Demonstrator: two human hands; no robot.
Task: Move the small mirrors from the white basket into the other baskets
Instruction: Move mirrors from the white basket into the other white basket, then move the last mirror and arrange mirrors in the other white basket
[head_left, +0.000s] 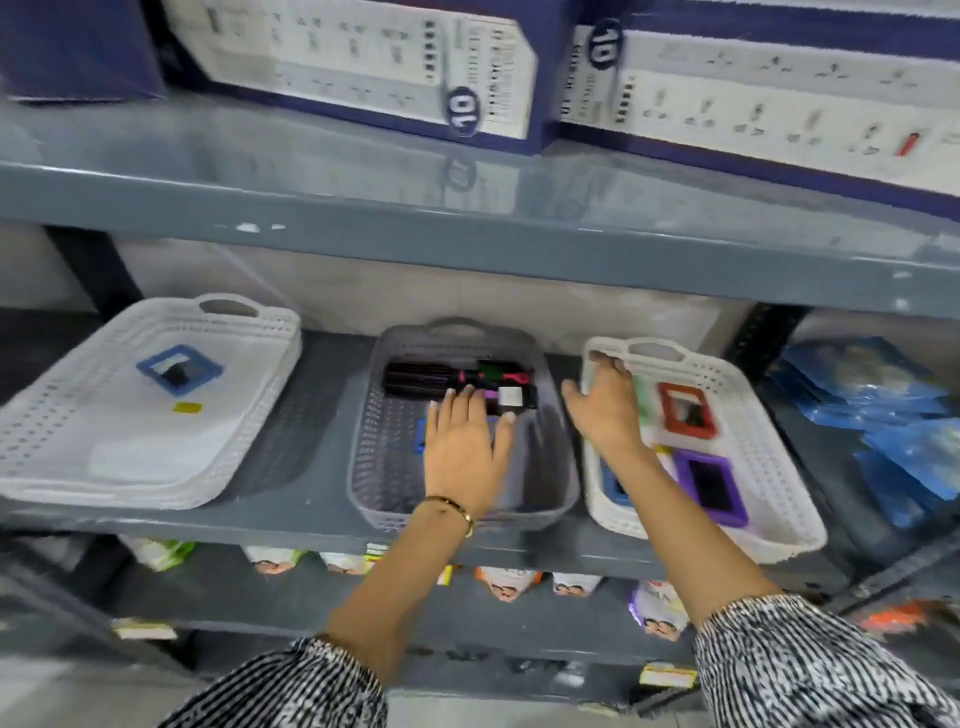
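Three baskets stand on a grey shelf. The right white basket (779, 447) holds a red-framed mirror (685, 410), a purple-framed mirror (711, 486), a blue-framed one (615, 488) partly behind my forearm, and a green edge (644, 400). My right hand (608, 410) grips this basket's left wall, fingers over the rim and thumb outside. My left hand (462, 447) lies flat, fingers spread, inside the middle grey basket (363, 447), on top of a blue-framed mirror (421, 436) that it mostly hides. The left white basket (52, 415) holds another blue-framed mirror (179, 369).
A black and pink brush pack (431, 379) lies at the back of the grey basket. Large power-strip boxes (363, 67) sit on the shelf above. Blue packets (883, 415) are stacked right of the baskets, and printed packets (504, 582) fill the shelf below.
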